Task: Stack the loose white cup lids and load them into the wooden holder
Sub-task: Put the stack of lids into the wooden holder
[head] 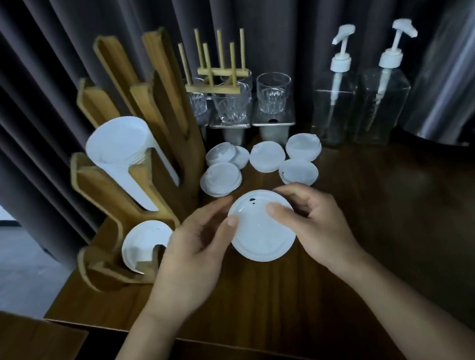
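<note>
Both hands gripping one white lid (261, 232), left hand (192, 249), right hand (314, 223), loose lids (266, 156) just beyond on desk (394, 233), wooden holder (144, 151) left of left hand

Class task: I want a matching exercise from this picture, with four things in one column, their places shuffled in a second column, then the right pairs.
Things
1. held lid
2. wooden holder
3. pump bottles
4. glasses

Places
A. back right of the table
B. between the left hand and right hand
C. back centre of the table
D. left side of the table

Pairs: 1-B, 2-D, 3-A, 4-C
</note>
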Motion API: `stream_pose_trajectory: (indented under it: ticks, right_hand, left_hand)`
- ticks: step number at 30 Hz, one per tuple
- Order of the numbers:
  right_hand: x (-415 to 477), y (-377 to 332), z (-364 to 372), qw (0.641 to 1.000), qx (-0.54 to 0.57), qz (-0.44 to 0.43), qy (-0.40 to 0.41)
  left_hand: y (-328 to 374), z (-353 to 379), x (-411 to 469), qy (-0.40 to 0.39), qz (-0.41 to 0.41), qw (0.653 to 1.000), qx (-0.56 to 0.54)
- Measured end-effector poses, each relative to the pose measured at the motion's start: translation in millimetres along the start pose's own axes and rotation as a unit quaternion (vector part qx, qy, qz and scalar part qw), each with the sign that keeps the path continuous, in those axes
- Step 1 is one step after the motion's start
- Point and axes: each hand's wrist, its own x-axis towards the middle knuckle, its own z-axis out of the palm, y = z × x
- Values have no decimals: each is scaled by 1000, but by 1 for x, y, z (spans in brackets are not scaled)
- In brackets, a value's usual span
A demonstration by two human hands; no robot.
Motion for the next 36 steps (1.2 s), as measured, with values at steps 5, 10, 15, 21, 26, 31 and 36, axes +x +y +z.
stream_pose_trajectory:
  ticks: [5,10,15,21,26,31,36]
  right_hand:
    - [-7,-26,33,1000,6,-5,1]
    - [-7,-49,71,999,17,18,-23]
    - [-5,-59,108,999,9,39,-6]
    - [1,-59,151,998,-32,29,54]
    - [10,-55,176,993,-61,50,85]
    - [16,-49,189,988,-74,88,101]
    - [16,-39,197,982,-97,113,118]
  left_hand:
    - [11,-53,-13,49,24,996,76]
    - [4,-98,-11,49,-15,998,27]
    - [-14,-140,-2,41,-32,998,-19]
    - [-35,-171,8,51,-36,997,-44]
    - [-52,-185,16,46,-47,995,-77]
    - [-65,-189,24,33,-57,994,-87]
    - [-80,-191,32,24,-71,994,-84]
